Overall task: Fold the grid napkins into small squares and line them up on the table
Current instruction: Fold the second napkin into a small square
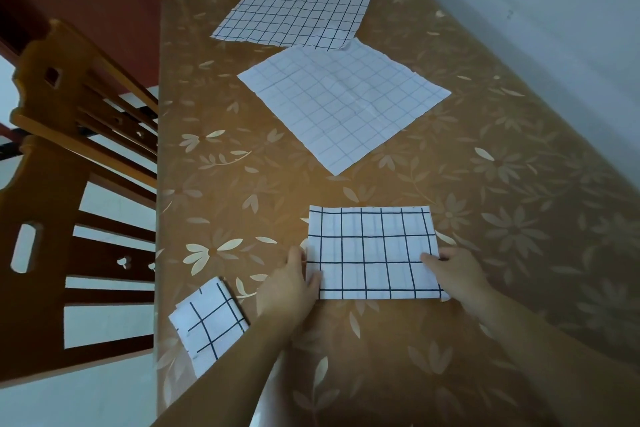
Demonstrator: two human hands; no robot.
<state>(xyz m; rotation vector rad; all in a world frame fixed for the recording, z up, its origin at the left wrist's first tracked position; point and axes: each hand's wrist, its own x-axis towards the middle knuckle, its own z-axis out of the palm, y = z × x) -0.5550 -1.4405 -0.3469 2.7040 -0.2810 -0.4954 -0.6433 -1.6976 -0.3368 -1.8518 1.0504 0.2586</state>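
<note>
Now the half-folded napkin (pixel 372 251) lies flat near the close edge of the table (pixel 485 184), and both hands are on it. The left hand (pixel 289 288) pinches its left end, with fingers curled at the edge. The right hand (pixel 453 272) rests on its right end, near the close corner. Its fingers seem to press or pinch the cloth there, but I cannot tell which.

A small square (pixel 207 317) is already done. It sits by the table's left edge, close to the near corner, a bit crooked. Two open napkins wait farther up. The pale napkin (pixel 343 104) lies in the middle, turned like a diamond. The far napkin (pixel 294 15) lies near the far edge, and the two touch or overlap at one corner.

I think the next fold brings one short end over to the other. If the hands let the cloth slide, the edges will not match and the square will come out lopsided. The table looks shiny, so the napkin may slip. The done square is so near the left edge that a bump from the left arm could knock it off.
</note>
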